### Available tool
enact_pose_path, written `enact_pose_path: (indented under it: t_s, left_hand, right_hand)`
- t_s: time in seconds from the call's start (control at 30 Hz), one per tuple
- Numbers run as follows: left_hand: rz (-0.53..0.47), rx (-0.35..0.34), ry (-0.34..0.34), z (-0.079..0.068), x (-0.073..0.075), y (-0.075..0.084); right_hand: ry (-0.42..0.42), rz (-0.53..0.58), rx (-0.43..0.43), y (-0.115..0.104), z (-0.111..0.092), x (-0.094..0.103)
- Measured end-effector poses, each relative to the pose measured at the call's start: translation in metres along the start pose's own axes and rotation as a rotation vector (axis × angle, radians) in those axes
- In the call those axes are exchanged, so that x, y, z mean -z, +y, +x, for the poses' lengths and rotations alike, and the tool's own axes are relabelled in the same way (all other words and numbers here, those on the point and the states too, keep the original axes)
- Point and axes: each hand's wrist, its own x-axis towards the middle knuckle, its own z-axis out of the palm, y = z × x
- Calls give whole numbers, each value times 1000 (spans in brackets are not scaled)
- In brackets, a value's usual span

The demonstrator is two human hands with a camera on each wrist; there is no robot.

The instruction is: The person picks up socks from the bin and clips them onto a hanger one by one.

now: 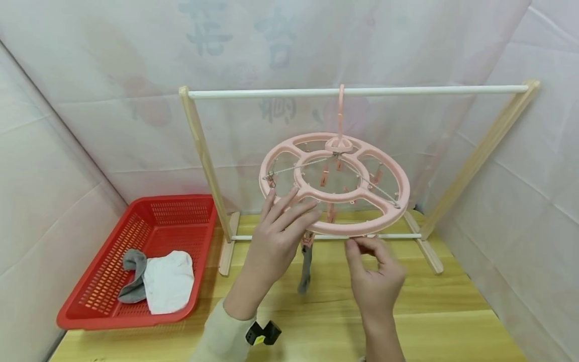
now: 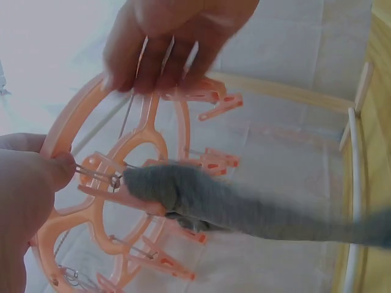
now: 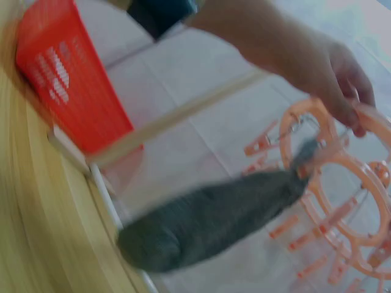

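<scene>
A round pink sock hanger [image 1: 384, 221] hangs by its hook from a white rail. My left hand [image 1: 280, 239] holds its front-left rim, fingers over the top and thumb underneath in the left wrist view. Just below that hand, a grey sock [image 2: 244, 207] dangles from a pink clip [image 2: 128, 198]. My right hand [image 1: 377, 276] pinches the hanger's front rim from below, right of the sock; a pink clip [image 2: 223, 107] hangs close to its fingers in the left wrist view.
On the left, a red basket [image 1: 205, 251] contains a grey sock [image 1: 133, 286] and a white cloth item [image 1: 169, 281]. The drying rack has wooden side posts [image 1: 201, 151], a white top rail [image 1: 271, 94] and a low white bar [image 1: 398, 236]. It stands on a wooden table [image 1: 434, 322].
</scene>
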Motion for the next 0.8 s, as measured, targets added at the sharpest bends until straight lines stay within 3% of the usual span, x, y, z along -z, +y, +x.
enact_pose_path:
  t_s: [0.1, 0.2, 0.33, 0.43, 0.6, 0.8]
  left_hand:
    - [-44, 8, 9, -1, 3, -3]
    - [-87, 22, 4, -5, 6, -7]
    - [-118, 37, 5, -7, 9, -11]
    - [-116, 48, 6, -8, 12, -13]
    - [-79, 28, 7, -8, 13, -9]
    - [-46, -80, -2, -4, 9, 2]
  right_hand:
    - [212, -72, 99, -1, 8, 1]
    - [297, -131, 207, 0, 17, 1]
    - [165, -201, 328, 7, 28, 5]
    - [53, -252, 370, 13, 34, 9]
    - [24, -253, 385, 17, 36, 9]
    - [-1, -202, 429, 9, 31, -2]
